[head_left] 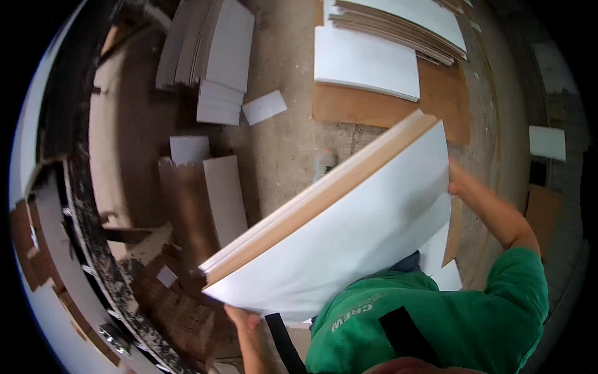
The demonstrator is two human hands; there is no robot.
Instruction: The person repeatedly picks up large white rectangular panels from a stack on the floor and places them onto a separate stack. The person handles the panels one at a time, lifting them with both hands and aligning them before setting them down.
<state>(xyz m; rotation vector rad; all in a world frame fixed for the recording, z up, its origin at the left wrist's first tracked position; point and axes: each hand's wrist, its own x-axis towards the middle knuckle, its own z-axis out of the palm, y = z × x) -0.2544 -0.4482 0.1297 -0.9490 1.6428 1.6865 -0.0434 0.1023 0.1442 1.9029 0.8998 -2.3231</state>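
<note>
Blotchy floor [280, 50], smooth white panels [349, 224]

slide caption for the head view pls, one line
Left hand and right hand hold slanted white-faced boards above a floor with more stacked boards.

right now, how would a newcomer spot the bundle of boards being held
Start from the green shirt at the bottom. Just beyond it, slanting up to the right, is a bundle of white-faced boards with a tan edge. Unlike the white stack on the brown sheet farther off, it is held by the left hand and right hand.
</note>
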